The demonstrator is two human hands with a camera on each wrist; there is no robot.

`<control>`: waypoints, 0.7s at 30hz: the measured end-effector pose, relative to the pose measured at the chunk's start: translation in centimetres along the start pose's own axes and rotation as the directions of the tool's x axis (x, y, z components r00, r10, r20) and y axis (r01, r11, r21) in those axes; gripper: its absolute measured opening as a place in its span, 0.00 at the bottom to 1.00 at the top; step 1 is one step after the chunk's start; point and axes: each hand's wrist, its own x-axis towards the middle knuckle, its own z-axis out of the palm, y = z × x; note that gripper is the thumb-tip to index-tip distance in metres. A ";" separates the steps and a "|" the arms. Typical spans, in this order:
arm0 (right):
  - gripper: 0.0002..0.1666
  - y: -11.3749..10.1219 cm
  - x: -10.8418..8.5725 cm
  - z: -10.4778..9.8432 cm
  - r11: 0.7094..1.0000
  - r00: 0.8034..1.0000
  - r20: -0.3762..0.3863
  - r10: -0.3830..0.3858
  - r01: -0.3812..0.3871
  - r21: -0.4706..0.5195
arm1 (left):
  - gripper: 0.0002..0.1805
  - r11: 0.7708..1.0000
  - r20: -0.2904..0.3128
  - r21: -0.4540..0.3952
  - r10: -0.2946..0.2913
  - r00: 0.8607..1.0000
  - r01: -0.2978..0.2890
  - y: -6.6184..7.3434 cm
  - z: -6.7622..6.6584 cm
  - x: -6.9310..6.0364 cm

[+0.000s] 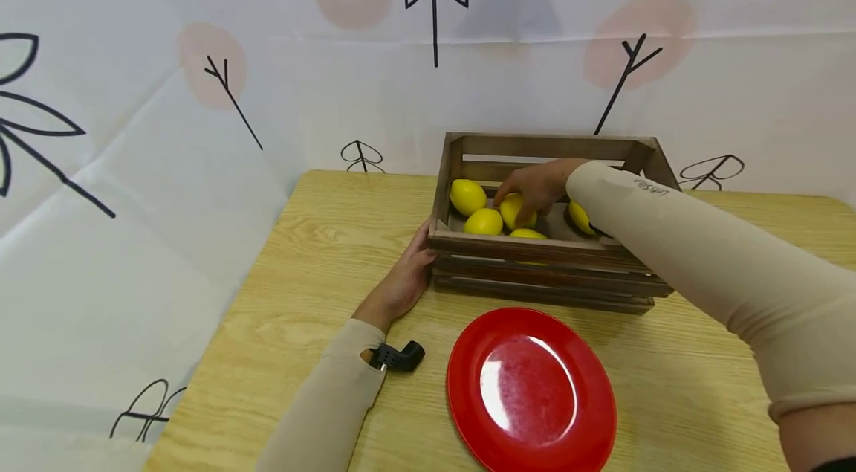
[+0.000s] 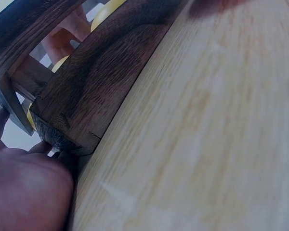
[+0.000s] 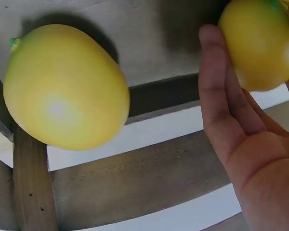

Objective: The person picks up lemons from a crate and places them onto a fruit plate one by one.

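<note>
A brown slatted wooden crate (image 1: 555, 249) stands on the table with several yellow lemons inside. My right hand (image 1: 540, 183) reaches down into it and holds one lemon (image 1: 511, 209) between thumb and fingers. In the right wrist view the fingers curve along the side of that held lemon (image 3: 257, 45), while another lemon (image 3: 65, 89) lies apart from the hand. At the crate's near left corner, my left hand (image 1: 406, 275) touches the wood; its fingertips meet the corner (image 2: 60, 130) in the left wrist view. Part of that hand is hidden behind the crate.
A round red plate (image 1: 528, 390) lies on the light wooden table (image 1: 281, 316) just in front of the crate. Behind the table hangs a white patterned cloth (image 1: 267, 4). The table's left edge runs down past the left arm.
</note>
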 end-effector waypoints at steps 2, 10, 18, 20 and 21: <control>0.36 0.0 -0.2 0.1 1.000 1.000 -0.008 0.000 0.000 -0.020 | 0.41 1.000 0.005 -0.003 0.001 1.000 -0.001 0.0 0.1 0.1; 0.35 0.0 -1.3 -0.3 1.000 1.000 -0.005 0.019 -0.019 0.000 | 0.41 1.000 0.009 -0.006 0.004 1.000 -0.004 -0.1 0.1 0.0; 0.40 -0.5 -2.9 -1.6 1.000 1.000 0.010 0.002 -0.002 0.029 | 0.41 1.000 0.011 -0.013 0.015 1.000 -0.015 0.0 0.2 0.0; 0.40 -0.8 -3.3 -1.9 1.000 1.000 -0.002 -0.020 0.020 0.018 | 0.41 1.000 0.006 -0.014 0.016 1.000 -0.015 0.0 0.2 -0.1; 0.39 -0.9 -3.6 -2.0 0.999 0.999 -0.012 -0.030 0.030 0.010 | 0.41 1.000 0.003 -0.014 0.016 1.000 -0.016 0.0 0.2 -0.1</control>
